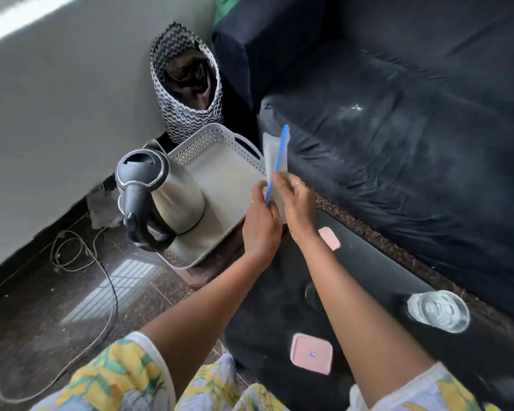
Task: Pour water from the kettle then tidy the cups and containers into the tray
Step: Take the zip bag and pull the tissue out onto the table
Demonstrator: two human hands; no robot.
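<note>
— So where is the clear container (275, 152) with the blue rim?
— Held on edge above the right side of the white tray (208, 137). The left hand (261, 223) and right hand (297, 203) both pinch its near end, fingers curled round it.
— And the kettle (161, 197)?
— Upright in the tray's left half, handle towards the person.
— What sits on the black bench (368, 277)?
— A glass (438, 311) at the near right, a pink box (311, 353) nearer still, and a second pink piece (330, 238) just beside the right wrist.
</note>
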